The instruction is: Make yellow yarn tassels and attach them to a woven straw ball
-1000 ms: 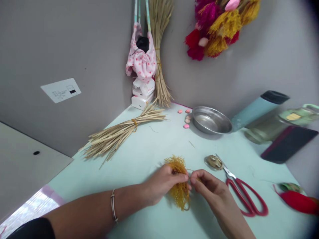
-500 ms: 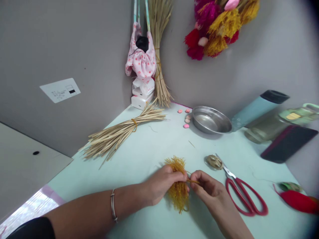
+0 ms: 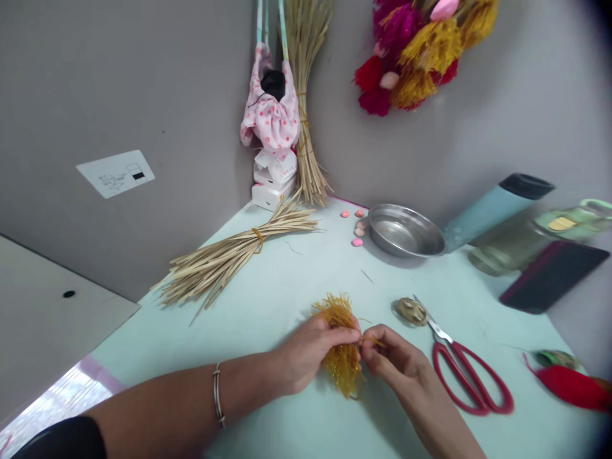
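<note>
My left hand (image 3: 318, 350) is closed around the middle of a golden yarn tassel (image 3: 345, 376), thumb across its front. Frayed strands stick out above and below the grip. Close beside it, my right hand (image 3: 396, 363) pinches a thin golden strand of yarn (image 3: 375, 341) at the tassel's right side. The fingertips of both hands nearly meet there. To the right of my right hand lie red-handled scissors (image 3: 471, 379), with their blades partly spread and the tips by a small wound bundle of pale thread (image 3: 412, 311).
A tied straw bundle (image 3: 239, 261) lies at the left back. Behind are a steel bowl (image 3: 406, 231), several pink pebble-like pieces (image 3: 357, 242), a blue tumbler (image 3: 497, 210) and a dark phone-like slab (image 3: 554, 277). A red yarn bundle (image 3: 574, 387) sits at the right edge.
The tassel has shifted slightly up and left, its lower end swinging a little. My right fingertips have moved in closer to my left thumb, still pinching the strand.
</note>
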A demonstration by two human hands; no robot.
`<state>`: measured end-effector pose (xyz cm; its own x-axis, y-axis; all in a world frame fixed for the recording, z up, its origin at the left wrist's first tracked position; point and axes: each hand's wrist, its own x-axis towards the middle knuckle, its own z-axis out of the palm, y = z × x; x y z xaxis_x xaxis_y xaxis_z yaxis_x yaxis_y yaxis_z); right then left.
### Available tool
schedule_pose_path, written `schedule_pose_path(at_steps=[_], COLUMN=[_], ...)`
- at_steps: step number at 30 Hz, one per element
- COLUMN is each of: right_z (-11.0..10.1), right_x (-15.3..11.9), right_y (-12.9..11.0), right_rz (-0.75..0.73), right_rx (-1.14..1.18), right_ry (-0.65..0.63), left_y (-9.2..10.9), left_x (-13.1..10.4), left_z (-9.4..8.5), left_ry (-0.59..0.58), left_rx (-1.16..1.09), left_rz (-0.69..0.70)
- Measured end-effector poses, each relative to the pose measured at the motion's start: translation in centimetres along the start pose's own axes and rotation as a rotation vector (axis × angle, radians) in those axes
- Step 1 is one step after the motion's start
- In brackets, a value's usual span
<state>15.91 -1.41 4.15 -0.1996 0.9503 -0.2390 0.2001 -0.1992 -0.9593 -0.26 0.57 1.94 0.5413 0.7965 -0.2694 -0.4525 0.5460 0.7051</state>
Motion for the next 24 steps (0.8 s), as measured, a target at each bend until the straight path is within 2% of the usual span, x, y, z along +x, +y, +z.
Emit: schedule_pose_path(at_steps=[8,11,14,20,24], right_z=[-0.4,-0.6,-0.6,-0.4,-0.4], right_x=[0.0,-0.2,-0.6,-1.0,-0.9], right_y=[0.2,0.3,0.2,0.5,1.2], right_rz=[0.019,-0.027,-0.135,-0.451,-0.598], right_rx=[-0.035,-0.053,-0.220,-0.645,-0.862], right_ry=[0.105,0.170,0.196,0.107,0.151], left_y=[0.1,0.1,0.1,-0.1,-0.1], left_x=[-0.1,-0.1,-0.1,-0.1,0.0], left_z=[0.1,0.2,0.2,0.0,-0.2], left_ry=[0.011,0.043,0.068,0.097,0.135], left_rx=[0.115,0.134,0.125,0.095,0.068], left_rz=[0.019,0.007,0.004,-0.002,-0.058])
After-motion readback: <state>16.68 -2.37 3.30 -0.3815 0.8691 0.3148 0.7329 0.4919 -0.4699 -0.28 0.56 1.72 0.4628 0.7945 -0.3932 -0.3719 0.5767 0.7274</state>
